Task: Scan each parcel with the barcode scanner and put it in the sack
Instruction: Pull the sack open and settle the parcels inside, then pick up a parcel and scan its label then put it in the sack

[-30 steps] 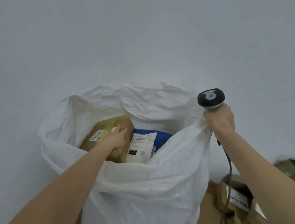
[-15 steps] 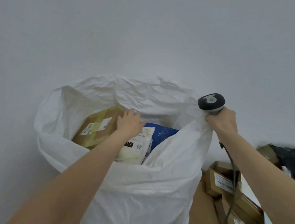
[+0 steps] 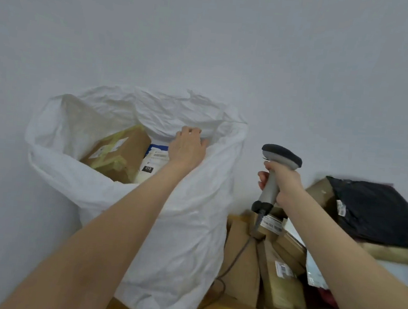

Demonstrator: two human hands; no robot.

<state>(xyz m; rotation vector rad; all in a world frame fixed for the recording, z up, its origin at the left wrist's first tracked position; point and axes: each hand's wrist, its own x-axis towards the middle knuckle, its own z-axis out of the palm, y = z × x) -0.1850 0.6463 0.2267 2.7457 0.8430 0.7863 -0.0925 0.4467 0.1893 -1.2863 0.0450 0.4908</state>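
Seems between parcels. Brown taped cardboard parcel (image 3: pixel 124 152) inside crumpled white plastic sack (image 3: pixel 185 239), left hand (image 3: pixel 187 150) above, grip unclear. Clutching grey barcode scanner (image 3: pixel 281 156) in right hand (image 3: pixel 285 183). Next: probably grab from cardboard pile (image 3: pixel 246 281) alongside.

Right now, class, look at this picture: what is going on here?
A person is packing parcels into a white sack. The right hand holds the barcode scanner by its handle, beside the sack. The left hand reaches over the sack's mouth with no parcel in its grip; whether it grasps the fabric is unclear. A brown box and a white parcel already lie inside. More boxes and a black bag wait in a pile on the right.
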